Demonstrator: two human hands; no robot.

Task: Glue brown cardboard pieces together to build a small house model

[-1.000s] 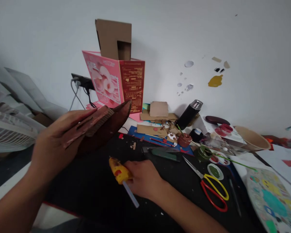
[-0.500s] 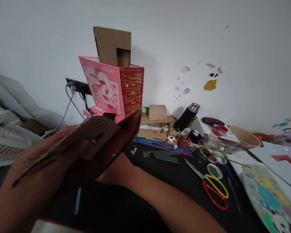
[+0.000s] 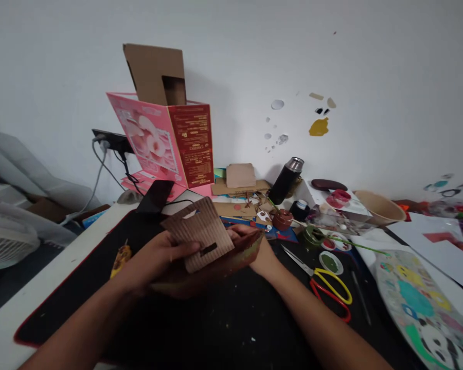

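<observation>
My left hand [image 3: 164,255] pinches a ribbed piece of corrugated cardboard [image 3: 206,231], its thumb lying flat on the front beside a small dark slot. The piece is held up over the black desk mat. Below and behind it is a curved, reddish-brown painted piece [image 3: 219,270] with greenish patches. My right hand [image 3: 263,257] grips that painted piece from its far side, so most of its fingers are hidden. Whether the two pieces are joined cannot be seen. Scissors [image 3: 320,282] with one yellow and one red handle lie to the right of my right hand.
A pink and red box [image 3: 193,146] stands at the back left, near a black phone [image 3: 156,195]. Paint jars [image 3: 282,220] and a black flask [image 3: 287,180] stand behind my right hand. A painted palette-like board [image 3: 420,303] lies at right, a yellow object [image 3: 120,261] at left.
Both hands have moved lower and farther from the camera with the cardboard pieces. The ribbed side now faces me more fully, and the view has turned slightly to the right.
</observation>
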